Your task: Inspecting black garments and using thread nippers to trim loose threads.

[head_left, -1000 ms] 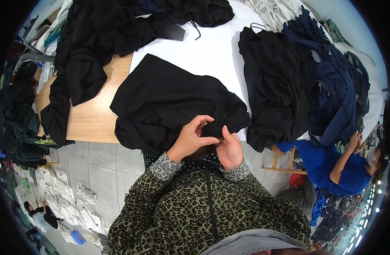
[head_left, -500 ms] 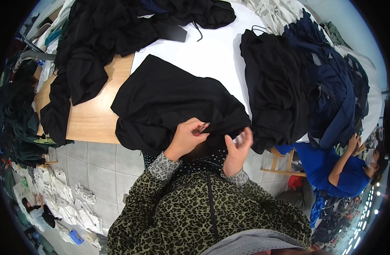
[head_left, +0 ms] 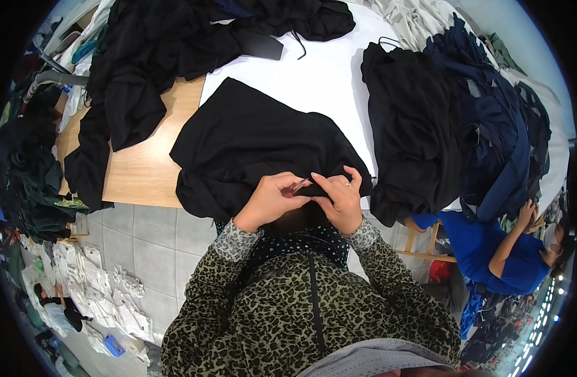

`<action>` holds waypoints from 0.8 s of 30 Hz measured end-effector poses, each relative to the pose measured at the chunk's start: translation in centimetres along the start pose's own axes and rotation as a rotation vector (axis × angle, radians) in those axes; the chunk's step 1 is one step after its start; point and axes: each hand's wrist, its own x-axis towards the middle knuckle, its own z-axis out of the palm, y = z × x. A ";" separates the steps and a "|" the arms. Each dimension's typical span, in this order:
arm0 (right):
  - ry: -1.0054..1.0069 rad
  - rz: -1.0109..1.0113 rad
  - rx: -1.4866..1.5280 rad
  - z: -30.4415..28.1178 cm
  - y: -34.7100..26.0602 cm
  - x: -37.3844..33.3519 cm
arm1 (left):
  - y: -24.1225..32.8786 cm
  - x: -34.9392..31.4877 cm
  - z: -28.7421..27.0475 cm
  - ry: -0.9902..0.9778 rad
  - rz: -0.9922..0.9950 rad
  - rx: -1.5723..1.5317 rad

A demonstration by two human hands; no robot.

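A black garment (head_left: pixel 257 132) lies bunched at the table's near edge, its front folds in front of me. Over its near edge, my left hand (head_left: pixel 268 202) is closed on a small thin metal tool (head_left: pixel 297 186), pointed like thread snips; its exact kind is partly hidden by the fingers. Right beside it, my right hand (head_left: pixel 342 202) pinches the black cloth between thumb and index finger, with the other fingers raised and a ring on one. The fingertips of both hands nearly meet.
A black clothing stack (head_left: pixel 414 132) stands to the right, beside navy garments (head_left: pixel 496 125). More black clothes (head_left: pixel 169 44) cover the far left of the table (head_left: pixel 147 173). A person in blue (head_left: pixel 489 251) sits at the right. White items (head_left: pixel 100 289) lie on the floor at left.
My right hand has moved up and inward from an open pose and closed on the cloth beside my left hand. The left hand still grips the metal tool.
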 end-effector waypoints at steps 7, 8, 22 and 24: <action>0.105 0.262 0.324 0.7 -0.1 -0.2 | -0.9 -0.1 1.2 0.136 0.122 -0.061; 0.106 0.264 0.324 0.8 -0.2 -0.1 | -1.2 -0.1 1.4 0.193 0.196 -0.022; 0.184 0.221 0.242 0.4 -0.2 -0.2 | -1.3 -0.5 1.9 0.215 0.298 -0.017; 0.175 0.225 0.213 0.2 -0.3 -0.1 | -1.0 -0.6 1.8 0.213 0.283 -0.044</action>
